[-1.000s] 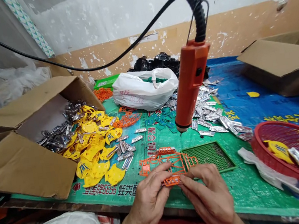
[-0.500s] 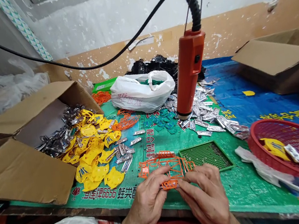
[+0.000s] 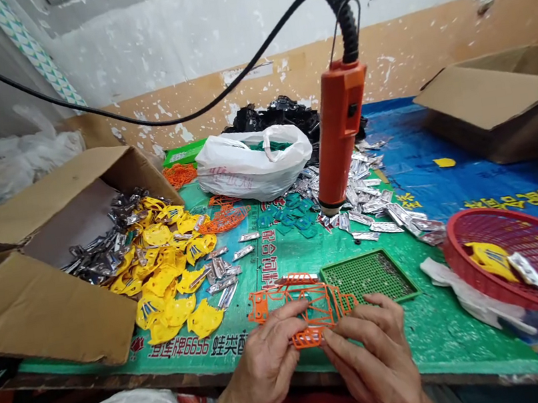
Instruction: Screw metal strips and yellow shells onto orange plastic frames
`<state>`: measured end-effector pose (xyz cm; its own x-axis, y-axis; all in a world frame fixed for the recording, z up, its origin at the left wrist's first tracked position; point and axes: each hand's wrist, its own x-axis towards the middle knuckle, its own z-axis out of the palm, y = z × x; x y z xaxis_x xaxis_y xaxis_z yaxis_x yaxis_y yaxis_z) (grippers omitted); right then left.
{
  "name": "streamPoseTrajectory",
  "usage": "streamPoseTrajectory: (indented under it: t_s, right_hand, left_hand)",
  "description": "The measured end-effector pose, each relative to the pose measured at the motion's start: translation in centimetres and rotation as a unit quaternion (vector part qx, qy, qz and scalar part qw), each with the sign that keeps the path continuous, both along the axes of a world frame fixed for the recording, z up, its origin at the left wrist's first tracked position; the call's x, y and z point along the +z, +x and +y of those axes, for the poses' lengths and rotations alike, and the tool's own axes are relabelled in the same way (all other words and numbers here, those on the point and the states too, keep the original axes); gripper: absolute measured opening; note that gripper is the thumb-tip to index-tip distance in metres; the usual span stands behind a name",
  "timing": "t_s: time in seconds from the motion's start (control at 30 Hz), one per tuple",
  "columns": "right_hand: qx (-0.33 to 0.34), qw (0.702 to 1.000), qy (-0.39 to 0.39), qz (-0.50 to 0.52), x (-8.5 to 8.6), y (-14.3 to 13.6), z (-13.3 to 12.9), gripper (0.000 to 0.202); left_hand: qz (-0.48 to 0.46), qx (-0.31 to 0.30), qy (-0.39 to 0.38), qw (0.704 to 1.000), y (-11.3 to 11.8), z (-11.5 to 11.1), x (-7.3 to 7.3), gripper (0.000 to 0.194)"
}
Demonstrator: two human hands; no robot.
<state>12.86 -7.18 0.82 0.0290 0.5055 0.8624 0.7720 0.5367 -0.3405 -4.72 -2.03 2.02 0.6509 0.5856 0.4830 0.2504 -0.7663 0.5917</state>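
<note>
That orange lattice frame (image 3: 319, 307) over the tabletop (image 3: 452, 342)'s front looks like light, stiffish plastic with thin, snappable struts, so I'd stick to the chunkier near side, where left hand (image 3: 266, 357) and right hand (image 3: 375, 354) both have a pinching grip on it.

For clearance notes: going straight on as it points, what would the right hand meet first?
Likely the orange lattice frame; the right hand seems to touch its near side, but depth is unclear.

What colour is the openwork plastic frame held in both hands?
The openwork plastic frame is bright orange, seen best in the head view.
</note>
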Motion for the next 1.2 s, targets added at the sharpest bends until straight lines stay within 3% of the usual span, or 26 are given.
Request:
streamPoseTrajectory:
  t_s: [0.17, 0.43, 0.67, 0.8, 1.2]
  right_hand:
    - [0.0, 1.0, -0.001, 0.01, 0.0, -0.2, 0.0, 0.008]
    - [0.021, 0.999, -0.046, 0.005, -0.9, -0.1, 0.4, 0.008]
    - [0.015, 1.0, -0.015, -0.018, -2.0, 0.8, 0.5, 0.008]
    - [0.017, 0.999, -0.015, -0.028, -2.4, 1.2, 0.4, 0.009]
    - [0.036, 0.998, -0.016, -0.046, -2.6, 1.4, 0.6, 0.013]
  left_hand:
    - [0.036, -0.012, 0.056, 0.998, -0.2, 0.3, 0.1, 0.03]
    - [0.062, -0.015, 0.04, 0.997, 0.1, 0.4, 0.1, 0.03]
    - [-0.024, 0.079, 0.067, 0.994, 1.0, -0.5, -0.6, 0.037]
    - [-0.043, 0.064, 0.068, 0.995, 1.3, -0.8, -0.5, 0.026]
    - [-0.069, 0.06, 0.074, 0.993, 1.3, -0.5, -0.5, 0.022]
